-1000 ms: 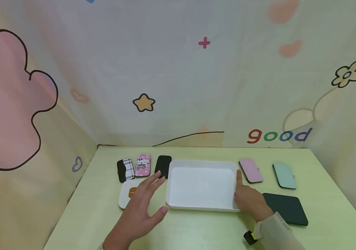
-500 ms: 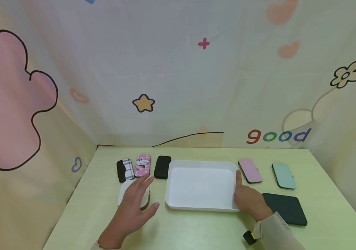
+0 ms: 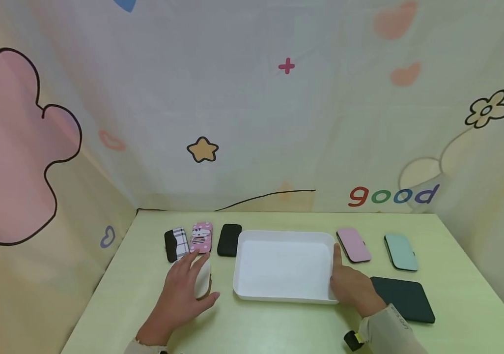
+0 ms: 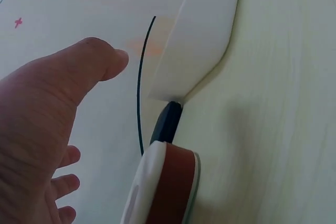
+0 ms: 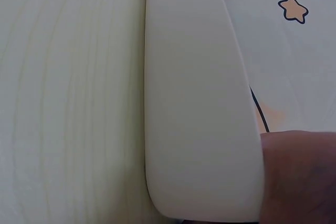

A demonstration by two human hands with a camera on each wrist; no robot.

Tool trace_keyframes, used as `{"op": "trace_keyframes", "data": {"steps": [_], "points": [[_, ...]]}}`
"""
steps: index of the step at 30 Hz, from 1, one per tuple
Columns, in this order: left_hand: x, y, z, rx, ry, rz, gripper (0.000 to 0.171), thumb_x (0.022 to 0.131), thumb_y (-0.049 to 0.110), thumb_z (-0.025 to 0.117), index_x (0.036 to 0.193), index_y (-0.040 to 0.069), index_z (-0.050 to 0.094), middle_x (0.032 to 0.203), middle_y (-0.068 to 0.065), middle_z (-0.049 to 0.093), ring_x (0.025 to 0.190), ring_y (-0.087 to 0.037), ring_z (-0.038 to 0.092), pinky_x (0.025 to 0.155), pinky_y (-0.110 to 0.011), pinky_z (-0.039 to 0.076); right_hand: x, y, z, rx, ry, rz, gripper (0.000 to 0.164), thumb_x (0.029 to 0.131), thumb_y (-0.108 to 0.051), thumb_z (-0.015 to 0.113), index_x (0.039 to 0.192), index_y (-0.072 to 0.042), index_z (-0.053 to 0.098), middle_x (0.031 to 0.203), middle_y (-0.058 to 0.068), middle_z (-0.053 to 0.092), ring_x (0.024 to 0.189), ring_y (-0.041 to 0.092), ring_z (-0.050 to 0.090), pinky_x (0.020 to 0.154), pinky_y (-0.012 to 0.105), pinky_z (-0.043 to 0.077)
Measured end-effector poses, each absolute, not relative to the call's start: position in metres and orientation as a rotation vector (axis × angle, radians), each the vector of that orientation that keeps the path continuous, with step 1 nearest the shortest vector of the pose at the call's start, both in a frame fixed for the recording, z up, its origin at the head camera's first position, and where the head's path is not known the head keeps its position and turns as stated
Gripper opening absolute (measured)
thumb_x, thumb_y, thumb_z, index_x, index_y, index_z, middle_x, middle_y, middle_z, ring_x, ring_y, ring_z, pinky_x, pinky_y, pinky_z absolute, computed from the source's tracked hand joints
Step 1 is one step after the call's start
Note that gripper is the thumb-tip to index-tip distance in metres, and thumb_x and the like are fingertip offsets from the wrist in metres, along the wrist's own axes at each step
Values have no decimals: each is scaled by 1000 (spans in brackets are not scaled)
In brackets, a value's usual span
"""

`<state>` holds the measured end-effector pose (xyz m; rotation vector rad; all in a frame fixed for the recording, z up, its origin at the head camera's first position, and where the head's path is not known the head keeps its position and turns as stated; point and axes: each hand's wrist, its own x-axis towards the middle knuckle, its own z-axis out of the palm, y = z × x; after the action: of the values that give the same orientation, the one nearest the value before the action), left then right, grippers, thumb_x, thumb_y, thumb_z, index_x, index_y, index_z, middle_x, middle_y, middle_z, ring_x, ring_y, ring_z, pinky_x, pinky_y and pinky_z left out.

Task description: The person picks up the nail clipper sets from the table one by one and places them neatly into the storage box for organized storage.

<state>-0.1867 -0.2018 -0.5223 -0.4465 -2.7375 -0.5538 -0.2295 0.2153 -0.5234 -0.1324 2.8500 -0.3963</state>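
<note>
My left hand (image 3: 177,295) is over a white rounded case (image 3: 203,282) at the left of the table, thumb spread from the fingers. In the left wrist view the case (image 4: 173,182) shows a brown side band, and the thumb stands apart from it. The hand hides much of the case in the head view, so fingertip contact cannot be told. At the tray's right wall, my right hand (image 3: 351,285) holds the white tray (image 3: 285,268), index finger straight along the rim. The right wrist view shows the tray's outer wall (image 5: 199,98); most fingers are hidden there.
Behind the left hand lie a plaid case (image 3: 177,244), a pink cartoon case (image 3: 201,237) and a black case (image 3: 230,240). Right of the tray are a lilac case (image 3: 353,245), a mint case (image 3: 401,252) and a dark flat rectangle (image 3: 404,298). A printed curtain (image 3: 252,108) closes off the back.
My left hand has moved left and lower, from beside the tray to over the white case. The right hand stays at the tray, which has not moved on the table.
</note>
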Motion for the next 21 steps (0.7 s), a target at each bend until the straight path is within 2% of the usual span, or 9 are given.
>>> {"op": "trace_keyframes", "data": {"steps": [6, 12, 21], "points": [[-192, -207, -527, -328, -2822, -514, 94, 74, 55, 80, 153, 20, 42, 157, -16, 37, 143, -39, 34, 112, -64, 30, -230, 215, -523, -118, 2845, -395, 76, 103, -17, 38, 157, 2, -13, 55, 2, 51, 44, 14, 40, 45, 29, 26], [-199, -211, -534, -230, -2931, -452, 100, 74, 63, 77, 155, 21, 37, 159, -19, 32, 145, -48, 27, 111, -71, 27, -230, 215, -522, -112, 2838, -388, 76, 103, -17, 38, 157, 2, -13, 55, 1, 51, 44, 13, 39, 45, 29, 26], [-205, -216, -540, -185, -3024, -514, 112, 65, 62, 83, 157, 20, 34, 161, -22, 26, 147, -52, 20, 109, -71, 29, -230, 215, -521, -121, 2834, -386, 77, 104, -17, 39, 157, 2, -13, 57, 2, 52, 45, 14, 41, 46, 30, 27]]}}
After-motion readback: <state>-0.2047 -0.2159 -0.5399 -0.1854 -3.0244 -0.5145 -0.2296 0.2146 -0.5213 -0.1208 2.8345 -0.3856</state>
